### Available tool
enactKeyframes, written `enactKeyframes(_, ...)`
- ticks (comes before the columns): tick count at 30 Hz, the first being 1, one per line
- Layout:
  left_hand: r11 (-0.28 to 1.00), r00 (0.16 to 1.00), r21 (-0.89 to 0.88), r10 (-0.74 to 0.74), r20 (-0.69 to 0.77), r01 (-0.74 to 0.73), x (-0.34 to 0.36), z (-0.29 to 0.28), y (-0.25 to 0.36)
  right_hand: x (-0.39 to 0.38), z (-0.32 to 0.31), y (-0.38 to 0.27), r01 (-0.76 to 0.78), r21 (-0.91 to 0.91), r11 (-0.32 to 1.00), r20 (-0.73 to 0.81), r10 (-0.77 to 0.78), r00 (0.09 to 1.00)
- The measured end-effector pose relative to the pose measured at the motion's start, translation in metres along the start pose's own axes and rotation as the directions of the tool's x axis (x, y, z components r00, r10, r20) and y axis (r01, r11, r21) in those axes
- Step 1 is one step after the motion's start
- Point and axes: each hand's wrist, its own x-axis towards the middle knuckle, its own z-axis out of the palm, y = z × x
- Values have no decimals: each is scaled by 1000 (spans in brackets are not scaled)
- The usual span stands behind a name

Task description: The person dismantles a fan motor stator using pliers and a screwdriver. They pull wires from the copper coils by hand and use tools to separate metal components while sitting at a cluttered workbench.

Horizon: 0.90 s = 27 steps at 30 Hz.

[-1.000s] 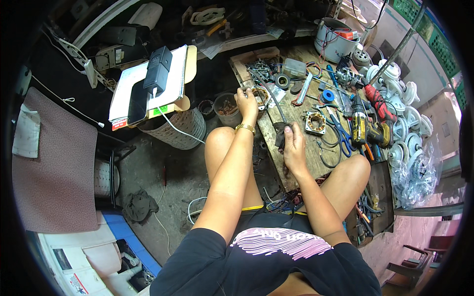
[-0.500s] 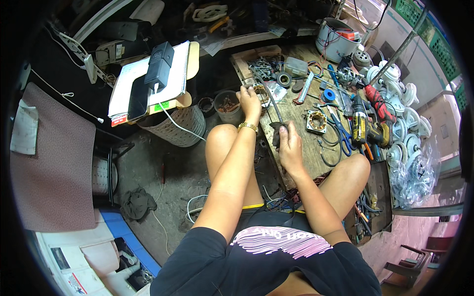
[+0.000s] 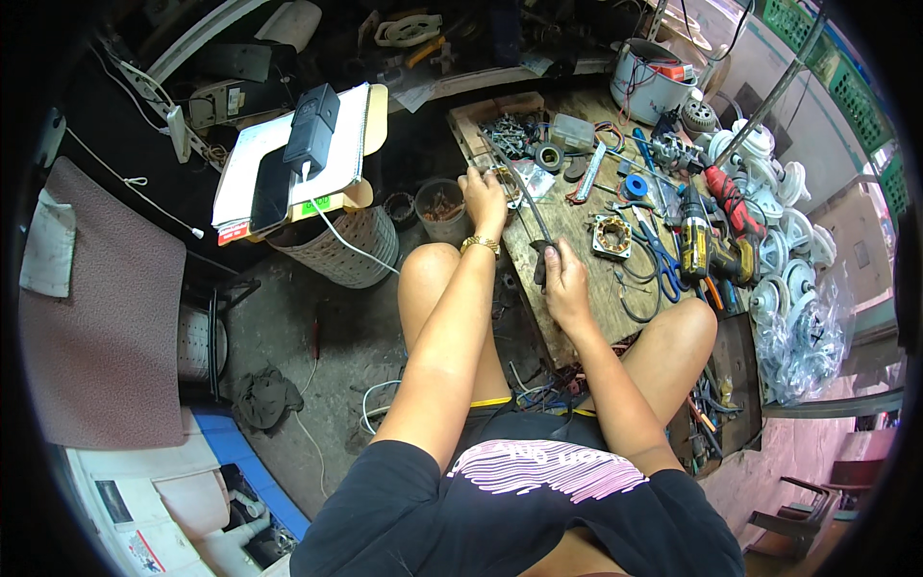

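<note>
My left hand [image 3: 485, 202], with a gold watch at the wrist, is closed on a small motor stator [image 3: 504, 177] at the left edge of the wooden bench. Copper-coloured windings show beside the fingers, which partly cover it. My right hand [image 3: 567, 286] is wrapped round the dark handle of what looks like a hacksaw [image 3: 535, 213]. Its long dark frame slants forward and left past the stator. Whether the blade touches the stator I cannot tell. A second stator [image 3: 611, 237] with copper windings lies on the bench, right of my right hand.
On the bench [image 3: 552, 323] lie blue-handled scissors [image 3: 668, 274], a yellow-black drill [image 3: 696, 240], a red power tool [image 3: 735, 204] and blue tape [image 3: 636, 187]. White pulley-like wheels [image 3: 798, 231] pile up at right. A bucket [image 3: 442, 216] of copper-coloured scraps stands left of my left hand.
The hacksaw's frame has shifted slightly left at its far end. Both hands keep their grips, and the whole view has moved a little.
</note>
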Motion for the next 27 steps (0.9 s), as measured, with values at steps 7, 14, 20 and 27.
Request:
enactKeyframes(7, 995, 991, -7, -96, -94, 96, -4, 3, 17, -3, 0, -6, 8, -32, 999, -43, -10, 999)
enactKeyframes(14, 997, 998, 61, 57, -38, -54, -2, 3, 13, 3, -10, -10, -53, -44, 998, 40, 55, 998)
enactKeyframes(20, 995, 1000, 90, 28, 7, -28, 8, 2, 12, 16, -18, 5, -174, 111, 979, 117, 161, 980)
enactKeyframes(27, 989, 999, 143, 32, -5, -32, 7, 2, 14, -6, -13, 0, -121, 45, 992, 65, 118, 991)
